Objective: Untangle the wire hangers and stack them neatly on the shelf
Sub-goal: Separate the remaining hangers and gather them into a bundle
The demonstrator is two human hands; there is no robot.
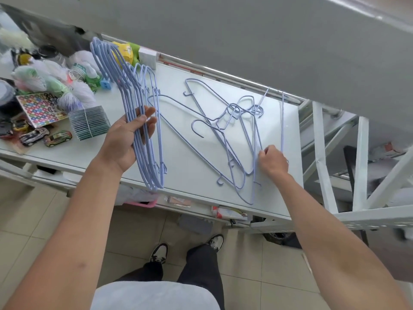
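A bunch of several lilac wire hangers (136,90) stands on edge over the white shelf top (183,166), lined up side by side. My left hand (127,139) grips this bunch around its long bars, fingers curled over them. To the right, several more lilac hangers (234,128) lie tangled flat on the shelf, hooks crossing near the middle. My right hand (272,162) pinches a bar of one tangled hanger at the pile's right side. One hanger (282,121) lies along the right edge, near the back rail.
Toy cars (44,136), a stack of small packets (89,123), a dotted sticker sheet (39,107) and bagged goods (55,77) crowd the shelf's left end. A metal rail (223,73) runs along the back. White frame bars (357,162) stand at the right. Tiled floor lies below.
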